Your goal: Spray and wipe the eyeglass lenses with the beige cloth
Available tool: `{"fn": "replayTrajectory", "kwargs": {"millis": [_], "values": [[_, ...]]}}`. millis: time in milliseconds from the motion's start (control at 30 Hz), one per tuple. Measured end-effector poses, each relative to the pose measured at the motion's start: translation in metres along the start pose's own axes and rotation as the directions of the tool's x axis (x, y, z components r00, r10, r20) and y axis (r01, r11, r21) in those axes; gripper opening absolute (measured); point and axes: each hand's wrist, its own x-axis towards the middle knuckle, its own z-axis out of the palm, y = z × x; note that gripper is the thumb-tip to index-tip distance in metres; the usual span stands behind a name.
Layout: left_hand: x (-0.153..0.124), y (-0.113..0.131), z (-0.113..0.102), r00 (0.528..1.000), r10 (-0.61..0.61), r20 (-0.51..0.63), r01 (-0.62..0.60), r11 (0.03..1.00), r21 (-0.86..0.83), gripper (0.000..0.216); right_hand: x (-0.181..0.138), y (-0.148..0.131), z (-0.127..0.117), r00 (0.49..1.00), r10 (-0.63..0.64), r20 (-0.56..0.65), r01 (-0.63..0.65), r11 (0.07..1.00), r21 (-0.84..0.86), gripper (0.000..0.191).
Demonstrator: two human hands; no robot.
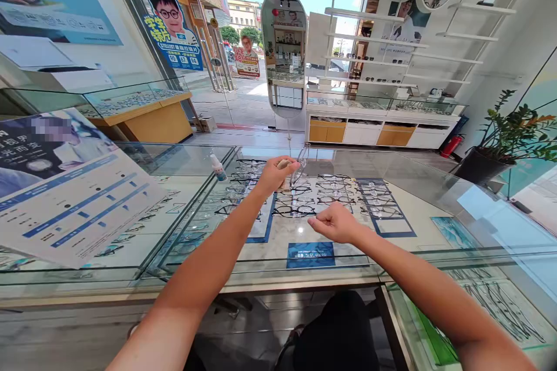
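My left hand [277, 174] reaches out over the glass counter, fingers closed on a small beige cloth [284, 164]. Just right of its fingertips stands a thin, clear-looking oval thing [299, 167], seen nearly edge-on; it may be a small table mirror. Whether the cloth touches it I cannot tell. My right hand [334, 222] is curled into a loose fist above the counter top, with nothing visible in it. Beneath the glass, rows of eyeglasses [294, 211] lie between and around my hands.
A small white spray bottle [218, 168] stands on the counter to the left. A large printed board [82, 197] leans in at far left. Blue-edged trays [394, 227] and a blue card [310, 255] lie under the glass. Beyond are a tall mirror [285, 52] and a potted plant [487, 151].
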Motion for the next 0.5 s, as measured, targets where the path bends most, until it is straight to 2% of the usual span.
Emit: {"fn": "replayTrajectory", "kwargs": {"millis": [67,100,167,200,267,367,433,500], "values": [[0.003,-0.007,-0.002,0.996,-0.034,-0.079,0.020,0.985,-0.170,0.046,0.036,-0.005,-0.007,0.987,0.017,-0.162,0.007,0.989,0.146,0.064],[0.005,-0.009,-0.002,0.994,-0.056,-0.089,0.033,0.970,-0.241,0.048,0.055,-0.005,-0.009,0.964,0.043,-0.264,0.020,0.972,0.232,0.067],[0.006,-0.010,-0.003,0.992,-0.110,-0.068,0.080,0.936,-0.344,0.053,0.088,-0.002,-0.012,0.875,0.147,-0.462,0.074,0.901,0.428,0.070],[0.006,-0.011,-0.002,0.990,-0.130,-0.057,0.100,0.924,-0.370,0.055,0.101,0.001,-0.012,0.832,0.215,-0.512,0.113,0.837,0.536,0.070],[0.005,-0.011,-0.001,0.989,-0.142,-0.042,0.116,0.916,-0.385,0.056,0.119,0.009,-0.013,0.791,0.335,-0.512,0.191,0.660,0.727,0.065],[0.002,-0.011,0.002,0.993,-0.121,-0.003,0.112,0.928,-0.355,0.053,0.126,0.024,-0.014,0.815,0.402,-0.418,0.245,0.414,0.877,0.049],[-0.001,-0.010,0.004,0.995,-0.100,0.030,0.105,0.937,-0.333,0.051,0.123,0.033,-0.016,0.845,0.398,-0.358,0.228,0.337,0.913,0.048],[-0.002,-0.009,0.005,0.996,-0.078,0.036,0.085,0.942,-0.323,0.049,0.118,0.040,-0.018,0.874,0.377,-0.308,0.193,0.314,0.930,0.050]]}}
